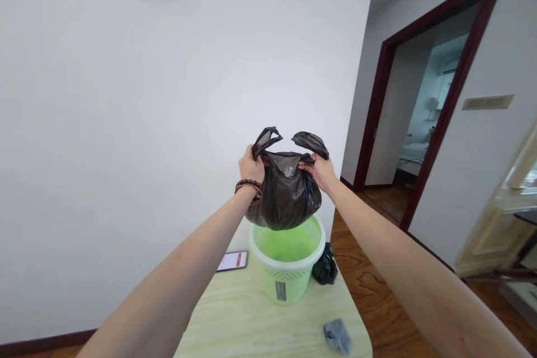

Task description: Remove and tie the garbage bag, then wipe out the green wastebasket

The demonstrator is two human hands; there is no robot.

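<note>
A black plastic bag [289, 196], full and bulging, hangs in the air just above a light green basket [286, 285] with a pale rim. My left hand [251, 169], with a beaded bracelet at the wrist, is closed around the bag's left handle. On the other side, my right hand [319, 172] grips the bag near its right handle, fingers pinched on the plastic. Both handle ends stick up above my hands. The inside of the basket shows green below the bag.
The basket stands on a light wooden table [235, 319]. A phone [233, 261] lies to its left, a black crumpled bag [325, 264] to its right, and a grey cloth item [337, 336] nearer the front. Behind are a white wall and a doorway.
</note>
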